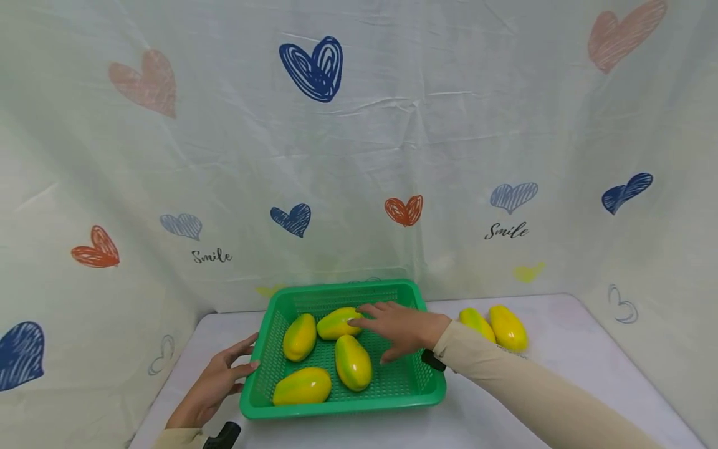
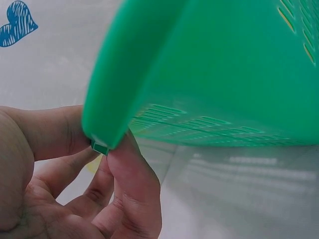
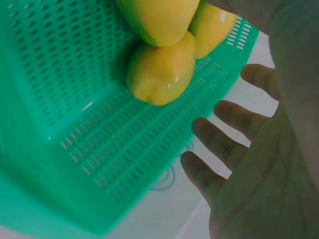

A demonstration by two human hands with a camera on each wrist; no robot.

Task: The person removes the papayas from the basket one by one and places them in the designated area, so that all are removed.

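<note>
A green plastic basket [image 1: 387, 402] with slotted walls stands on the table and holds several yellow-green papayas. One papaya [image 1: 299, 337] lies at the left, another papaya [image 1: 336, 323] at the back, a third papaya [image 1: 353, 363] near the middle. My left hand [image 1: 215, 380] grips the basket's left rim; the left wrist view shows thumb and fingers [image 2: 134, 184] pinching its edge. Over the basket's right half, my right hand [image 1: 406, 327] spreads its fingers, holding nothing. Its fingertips are close to the back papaya; contact cannot be told. In the right wrist view, a papaya [image 3: 162, 72] rests against others.
Two more papayas, one papaya [image 1: 477, 324] partly behind the right sleeve and one papaya [image 1: 508, 328] beside it, lie on the white table [image 1: 561, 349] right of the basket. A white curtain [image 1: 359, 156] printed with hearts hangs behind and at both sides.
</note>
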